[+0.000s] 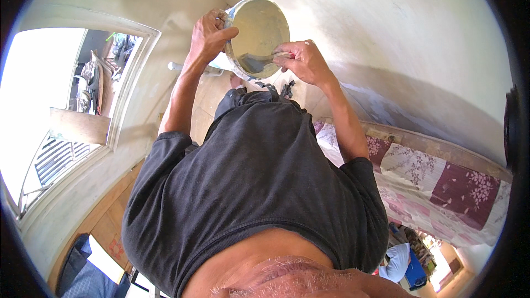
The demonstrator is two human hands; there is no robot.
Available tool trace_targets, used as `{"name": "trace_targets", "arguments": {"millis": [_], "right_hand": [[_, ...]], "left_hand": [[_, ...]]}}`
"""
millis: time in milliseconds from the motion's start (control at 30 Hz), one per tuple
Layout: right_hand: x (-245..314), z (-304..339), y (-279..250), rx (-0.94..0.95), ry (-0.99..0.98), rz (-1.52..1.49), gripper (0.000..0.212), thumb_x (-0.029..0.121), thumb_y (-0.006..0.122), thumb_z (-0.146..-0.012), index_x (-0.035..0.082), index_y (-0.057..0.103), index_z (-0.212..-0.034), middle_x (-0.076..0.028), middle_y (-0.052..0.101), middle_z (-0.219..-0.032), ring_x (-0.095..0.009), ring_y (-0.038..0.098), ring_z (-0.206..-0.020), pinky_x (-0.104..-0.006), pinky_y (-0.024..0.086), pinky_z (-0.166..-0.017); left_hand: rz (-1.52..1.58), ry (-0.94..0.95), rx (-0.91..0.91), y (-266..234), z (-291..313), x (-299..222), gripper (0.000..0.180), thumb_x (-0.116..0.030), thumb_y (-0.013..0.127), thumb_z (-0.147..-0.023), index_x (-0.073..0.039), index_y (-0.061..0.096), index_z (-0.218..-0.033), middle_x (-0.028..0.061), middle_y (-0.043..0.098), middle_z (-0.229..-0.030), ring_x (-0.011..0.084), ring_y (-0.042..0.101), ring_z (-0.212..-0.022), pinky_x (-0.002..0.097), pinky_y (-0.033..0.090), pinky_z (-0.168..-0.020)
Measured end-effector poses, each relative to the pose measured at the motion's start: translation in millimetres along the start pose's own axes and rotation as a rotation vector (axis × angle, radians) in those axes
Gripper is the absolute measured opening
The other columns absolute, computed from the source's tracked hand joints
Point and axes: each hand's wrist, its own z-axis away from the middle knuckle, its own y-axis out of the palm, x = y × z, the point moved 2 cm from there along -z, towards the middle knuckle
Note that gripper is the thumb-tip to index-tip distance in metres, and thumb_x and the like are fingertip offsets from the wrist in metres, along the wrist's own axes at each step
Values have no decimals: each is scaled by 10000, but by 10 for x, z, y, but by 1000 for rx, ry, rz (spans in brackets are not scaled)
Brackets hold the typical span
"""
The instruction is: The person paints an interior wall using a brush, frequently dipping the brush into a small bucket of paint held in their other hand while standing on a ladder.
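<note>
A round bucket [255, 27], its rim crusted with pale plaster, is tilted so that its inside shows. My left hand [212, 36] is closed round the rim on its left side. In my right hand [303, 62], the fingers are wrapped round the handle of a putty knife [255, 64]. Its dark, broad blade lies inside the bucket near the lower wall. Whether the blade touches any paste there I cannot make out.
Plastered walls [386, 27] meet in the corner ahead. A window opening [72, 77] is in the left wall. On the right runs a patterned maroon and white cloth [441, 187]. Dark scraps [287, 89] lie on the tiled floor [204, 107] below the bucket.
</note>
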Motion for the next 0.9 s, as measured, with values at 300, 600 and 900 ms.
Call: {"name": "trace_targets", "arguments": {"millis": [300, 600, 900], "right_hand": [[-417, -291, -140, -167, 282, -651, 252, 168, 606, -926, -53, 683, -1019, -114, 714, -806, -128, 675, -598, -220, 421, -447], [-841, -141, -73, -58, 586, -1300, 186, 149, 540, -972, 2, 617, -1057, -125, 706, -889, -149, 690, -718, -227, 439, -500], [-851, -240, 191, 49, 443, -1140, 190, 142, 493, -970, -14, 598, -1001, -60, 599, -772, -73, 456, -513, -215, 337, -427]], "left_hand": [[-78, -4, -13, 8, 14, 96, 390, -211, 670, -673, 46, 628, -964, 40, 577, -668, 139, 563, -575, 302, 486, -524], [13, -83, -41, 116, 136, 97, 341, -154, 661, -693, 47, 622, -965, 37, 578, -668, 131, 568, -566, 284, 509, -515], [-45, -72, 7, 235, 135, 144, 315, -155, 654, -702, 41, 615, -945, 34, 566, -669, 127, 557, -558, 293, 488, -507]]}}
